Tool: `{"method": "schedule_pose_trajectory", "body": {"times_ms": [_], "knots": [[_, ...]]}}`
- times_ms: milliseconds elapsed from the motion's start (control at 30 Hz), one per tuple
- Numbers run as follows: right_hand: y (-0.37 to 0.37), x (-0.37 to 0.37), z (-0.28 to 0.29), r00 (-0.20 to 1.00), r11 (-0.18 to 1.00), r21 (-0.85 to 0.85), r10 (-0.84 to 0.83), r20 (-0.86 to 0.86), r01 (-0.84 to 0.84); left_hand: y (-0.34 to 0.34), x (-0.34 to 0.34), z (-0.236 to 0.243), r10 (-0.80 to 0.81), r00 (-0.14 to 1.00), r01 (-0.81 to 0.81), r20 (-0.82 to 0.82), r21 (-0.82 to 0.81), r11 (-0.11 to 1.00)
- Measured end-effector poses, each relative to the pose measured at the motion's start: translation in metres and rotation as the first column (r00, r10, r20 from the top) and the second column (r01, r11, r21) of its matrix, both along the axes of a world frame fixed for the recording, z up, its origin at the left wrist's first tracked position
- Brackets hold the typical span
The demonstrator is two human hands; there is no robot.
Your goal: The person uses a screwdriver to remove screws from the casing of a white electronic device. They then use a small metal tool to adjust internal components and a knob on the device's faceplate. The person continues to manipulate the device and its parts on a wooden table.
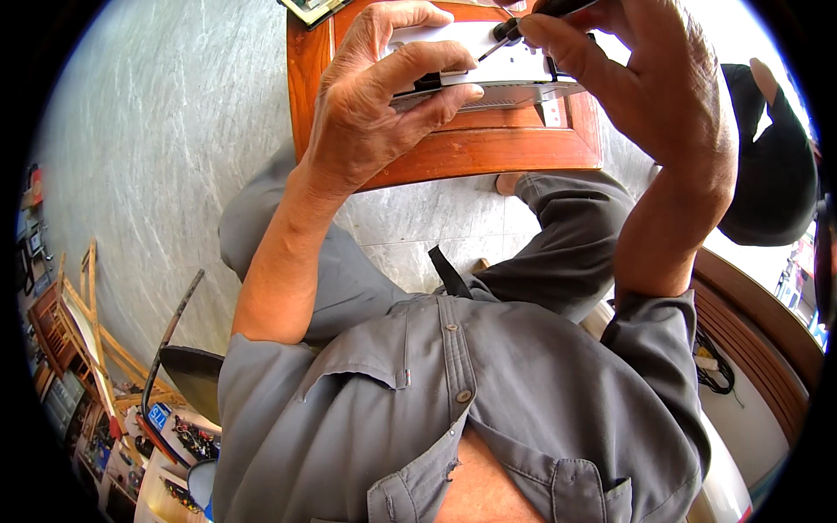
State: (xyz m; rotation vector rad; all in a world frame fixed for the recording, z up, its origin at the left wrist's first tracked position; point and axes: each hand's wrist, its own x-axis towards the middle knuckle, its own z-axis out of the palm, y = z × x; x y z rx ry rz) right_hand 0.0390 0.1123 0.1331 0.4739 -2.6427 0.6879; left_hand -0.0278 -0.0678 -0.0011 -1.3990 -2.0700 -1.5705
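A white-topped device point(523, 65) with a grey perforated side is on a wooden stool-like table point(445, 157) at the top of the view. My left hand point(384, 96) grips it from the left, fingers curled along its top and front. My right hand point(645, 87) is closed on a screwdriver point(567, 7) with a black and red handle, its thin shaft angled down toward the white top near my left fingertips. The screwdriver's tip is very close to those fingers; whether it touches a screw cannot be made out.
A pale board-like item point(305, 7) lies at the table's back left. My legs point(567, 227) flank the table. A black rounded object point(767, 200) is at right, above a curved wooden piece point(758, 349). Wooden frames point(91, 288), tools and cables point(196, 440) crowd the lower left.
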Motion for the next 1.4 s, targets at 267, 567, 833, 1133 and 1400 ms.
{"method": "schedule_pose_trajectory", "body": {"times_ms": [267,567,833,1133,1400], "knots": [[0.045,-0.017,0.001,0.926,0.937,-0.143,0.34,0.162,-0.319,0.001,-0.004,0.004,-0.014,0.999,0.014,-0.052,0.005,1.0],[0.033,-0.006,0.03,0.927,0.983,0.081,0.127,0.353,-0.166,0.001,-0.005,0.005,-0.027,0.998,0.026,-0.063,-0.017,1.0],[0.034,-0.014,0.041,0.923,0.945,0.271,0.071,0.379,-0.184,0.002,-0.002,0.015,-0.066,0.997,0.067,0.034,-0.019,0.998],[0.025,-0.01,0.041,0.913,0.957,0.269,-0.008,0.409,-0.112,0.005,-0.006,0.014,-0.098,0.995,0.099,-0.015,0.027,0.995],[0.027,-0.007,0.033,0.935,0.957,0.255,0.04,0.351,-0.137,0.0,-0.005,0.009,-0.06,0.998,0.06,0.011,0.011,0.998]]}}
